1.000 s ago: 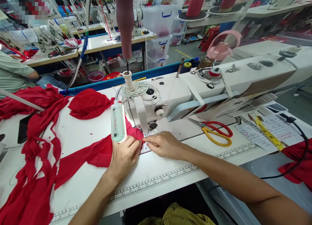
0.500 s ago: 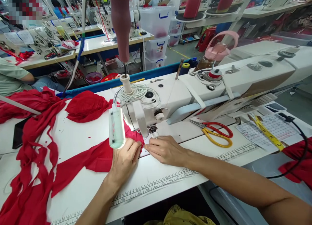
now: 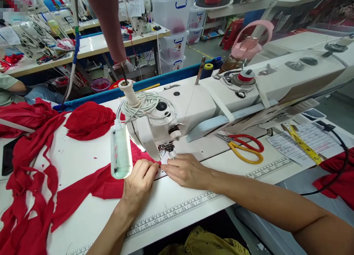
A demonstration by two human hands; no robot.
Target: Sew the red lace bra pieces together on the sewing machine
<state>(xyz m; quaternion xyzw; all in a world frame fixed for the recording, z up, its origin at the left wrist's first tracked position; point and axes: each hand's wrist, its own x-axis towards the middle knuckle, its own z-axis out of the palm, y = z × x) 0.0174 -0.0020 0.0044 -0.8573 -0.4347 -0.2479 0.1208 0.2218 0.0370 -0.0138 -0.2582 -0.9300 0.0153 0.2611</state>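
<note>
Apparently unfinished, red fabric (image 3: pixel 137 153) lies under the centre-frame sewing machine (image 3: pixel 195 105), left hand (image 3: pixel 139 181) and right hand (image 3: pixel 186 172) nearly together, grips unclear.

On the right we have a pair of scissors (image 3: pixel 233 149) with one red and one yellow handle, and farther right we see a yellow measuring tape (image 3: pixel 304 148) lying across a written sheet (image 3: pixel 286 147). Right of centre on the far side we notice a pink-lidded bottle (image 3: pixel 246 50) with a looped handle, a yellow-topped spool (image 3: pixel 208 71) to its left and a red stool (image 3: pixel 231 34) farther off. Beyond, we find stacked clear boxes (image 3: pixel 170 17) with blue handles, while to the left are a purple basket (image 3: pixel 100 84), a co-worker's arm (image 3: pixel 16 86) and a dark flat object (image 3: pixel 7 159).
</note>
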